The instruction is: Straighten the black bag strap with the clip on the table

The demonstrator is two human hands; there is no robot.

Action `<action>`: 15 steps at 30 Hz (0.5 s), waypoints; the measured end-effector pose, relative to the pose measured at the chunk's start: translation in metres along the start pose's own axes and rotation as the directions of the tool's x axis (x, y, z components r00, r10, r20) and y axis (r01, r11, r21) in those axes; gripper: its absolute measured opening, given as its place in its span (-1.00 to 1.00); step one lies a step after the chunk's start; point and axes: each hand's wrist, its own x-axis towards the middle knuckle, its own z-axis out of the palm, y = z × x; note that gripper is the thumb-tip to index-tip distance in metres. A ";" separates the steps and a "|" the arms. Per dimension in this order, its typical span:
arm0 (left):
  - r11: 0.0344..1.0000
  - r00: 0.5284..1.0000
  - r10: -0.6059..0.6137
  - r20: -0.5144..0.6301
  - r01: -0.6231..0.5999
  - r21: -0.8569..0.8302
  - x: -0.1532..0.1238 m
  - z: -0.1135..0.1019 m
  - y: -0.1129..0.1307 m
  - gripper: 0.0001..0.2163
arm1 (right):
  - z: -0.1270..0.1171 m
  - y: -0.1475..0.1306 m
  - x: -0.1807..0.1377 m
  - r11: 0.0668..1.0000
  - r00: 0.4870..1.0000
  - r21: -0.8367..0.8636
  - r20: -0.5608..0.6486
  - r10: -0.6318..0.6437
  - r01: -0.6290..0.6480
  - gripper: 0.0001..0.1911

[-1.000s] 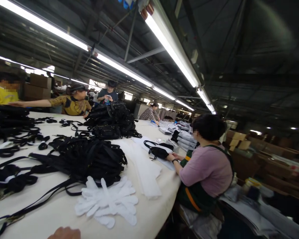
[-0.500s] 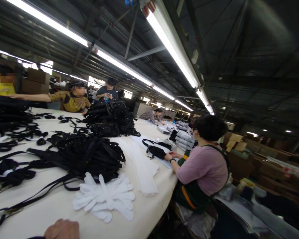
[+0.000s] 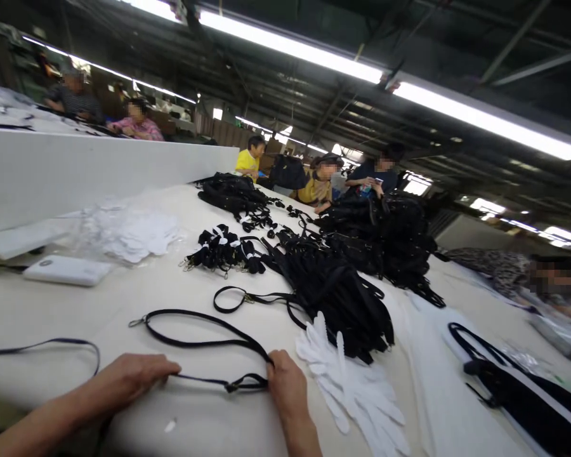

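**Hands now on a black strap at the table's near edge**

Strap (image 3: 204, 343) lies looped on the cream table (image 3: 124, 298), and both hands have come into full view on it; a second ago only a knuckle showed at the bottom edge while the camera faced the seated person in pink to the right. The view has swung left and down, so the work in hand seems to have shifted from looking around to handling this one strap.

The left hand (image 3: 133, 374) rests on the cloth with its fingers curled over the strap's thin end. The right hand (image 3: 288, 384) pinches the strap just beside its metal buckle (image 3: 240, 384), thumb and fingers closed on the webbing. The strap's far end carries a small clasp (image 3: 133, 322) lying free on the table.

Just right of the right hand lie white gloves (image 3: 352, 387), touching a heap of black straps (image 3: 337, 292). A white power bank (image 3: 66, 270) sits well to the left.

How firmly the left fingers hold is hard to tell, since they cover the strap. Both forearms are cut off by the frame, and the co-worker at far right (image 3: 547, 279) is blurred.
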 end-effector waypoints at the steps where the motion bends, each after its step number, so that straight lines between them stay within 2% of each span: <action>1: 1.000 0.999 -0.029 -0.022 0.029 0.010 0.003 -0.007 -0.001 -0.73 | -0.003 -0.001 -0.001 1.000 1.000 -0.011 0.010 -0.001 0.002 -0.76; 5: 0.992 0.990 -0.118 -0.082 0.121 0.037 0.012 -0.026 -0.010 -0.69 | -0.010 -0.004 -0.001 0.999 0.999 -0.050 0.034 0.011 -0.009 -0.75; 11: 0.978 0.978 -0.186 -0.098 0.193 0.073 0.016 -0.031 -0.017 -0.72 | -0.010 0.004 -0.004 0.999 0.999 -0.050 0.048 -0.015 0.018 -0.70; 15: 0.981 0.981 -0.166 -0.102 0.175 0.082 0.010 -0.037 -0.011 -0.69 | -0.008 0.011 -0.010 0.999 1.000 -0.050 -0.004 -0.013 0.012 -0.60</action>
